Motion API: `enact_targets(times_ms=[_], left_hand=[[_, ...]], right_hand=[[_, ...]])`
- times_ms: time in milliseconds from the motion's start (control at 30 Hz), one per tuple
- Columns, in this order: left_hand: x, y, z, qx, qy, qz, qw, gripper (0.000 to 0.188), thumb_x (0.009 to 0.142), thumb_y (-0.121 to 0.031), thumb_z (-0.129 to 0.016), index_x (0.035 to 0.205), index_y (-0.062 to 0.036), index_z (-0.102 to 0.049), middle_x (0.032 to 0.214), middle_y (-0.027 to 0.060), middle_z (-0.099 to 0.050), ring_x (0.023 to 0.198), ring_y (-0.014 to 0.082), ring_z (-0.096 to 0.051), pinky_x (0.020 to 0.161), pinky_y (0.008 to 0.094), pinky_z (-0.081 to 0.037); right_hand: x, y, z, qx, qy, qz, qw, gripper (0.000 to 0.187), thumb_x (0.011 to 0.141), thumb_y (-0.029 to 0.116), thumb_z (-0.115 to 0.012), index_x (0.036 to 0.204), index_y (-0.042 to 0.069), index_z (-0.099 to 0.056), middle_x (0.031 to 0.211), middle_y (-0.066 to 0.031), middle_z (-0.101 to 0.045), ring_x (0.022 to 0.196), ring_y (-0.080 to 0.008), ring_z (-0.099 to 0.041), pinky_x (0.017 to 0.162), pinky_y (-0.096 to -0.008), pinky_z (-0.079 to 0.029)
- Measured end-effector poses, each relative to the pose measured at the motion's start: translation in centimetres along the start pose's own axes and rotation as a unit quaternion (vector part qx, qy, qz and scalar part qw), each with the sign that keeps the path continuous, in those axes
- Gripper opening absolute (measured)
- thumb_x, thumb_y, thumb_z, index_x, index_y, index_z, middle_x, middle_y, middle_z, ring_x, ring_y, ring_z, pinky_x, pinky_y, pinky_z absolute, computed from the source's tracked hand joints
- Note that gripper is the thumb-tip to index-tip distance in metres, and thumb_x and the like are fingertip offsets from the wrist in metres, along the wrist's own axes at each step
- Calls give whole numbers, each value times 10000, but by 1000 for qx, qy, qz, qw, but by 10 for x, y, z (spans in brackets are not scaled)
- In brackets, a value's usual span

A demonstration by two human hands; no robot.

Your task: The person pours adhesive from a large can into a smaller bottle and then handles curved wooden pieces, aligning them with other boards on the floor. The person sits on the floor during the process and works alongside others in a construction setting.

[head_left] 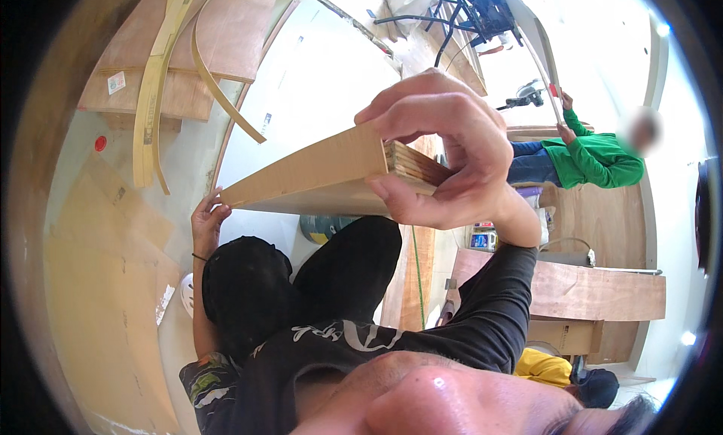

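Note:
A plywood board (309,171) with a pale tan edge strip spans the space in front of me, above my knees. Bare layered plies show at its right end. My right hand (474,145) is closed around that end, thumb underneath and fingers over the top. At the board's far left corner my left hand (207,222) pinches it between thumb and fingers. Below the board, a dark green round object (322,228) is partly hidden by my knee.
Long bent tan strips (154,96) lie over plywood panels (211,36) at upper left. Brown sheeting (105,284) covers the left floor. A person in green (595,160) holds a long strip at right; another in yellow (546,367) is lower right, near a plywood plank (602,288).

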State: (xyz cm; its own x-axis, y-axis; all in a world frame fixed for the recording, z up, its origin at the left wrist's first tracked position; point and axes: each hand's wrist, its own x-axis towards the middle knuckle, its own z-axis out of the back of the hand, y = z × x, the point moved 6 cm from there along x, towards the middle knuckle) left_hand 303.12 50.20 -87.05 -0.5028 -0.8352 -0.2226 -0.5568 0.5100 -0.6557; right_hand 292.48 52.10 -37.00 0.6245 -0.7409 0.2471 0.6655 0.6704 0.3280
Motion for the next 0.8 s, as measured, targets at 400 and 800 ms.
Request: enact_targets(times_ms=[400,800], left_hand=[[-1,0,-2,-2,13,-14,1000,469,865,37,-658,1317,25,-534,1046,66,-642,936,136,-639,861,242,-535],[-5,1,-2,33,-6,-10,999,485,853,-19,-686,1317,10,-549,1065,67,-605,970,135,-605,872,258,-517]], right_hand=[[-7,-3,0,36,-72,-69,994,333,664,52,-786,957,1,-637,960,-128,-649,815,-167,-665,661,-238,-562],[-12,-3,-2,56,-52,-27,997,419,655,10,-786,1002,-82,-570,981,-219,-622,862,-210,-645,722,-258,-544]])
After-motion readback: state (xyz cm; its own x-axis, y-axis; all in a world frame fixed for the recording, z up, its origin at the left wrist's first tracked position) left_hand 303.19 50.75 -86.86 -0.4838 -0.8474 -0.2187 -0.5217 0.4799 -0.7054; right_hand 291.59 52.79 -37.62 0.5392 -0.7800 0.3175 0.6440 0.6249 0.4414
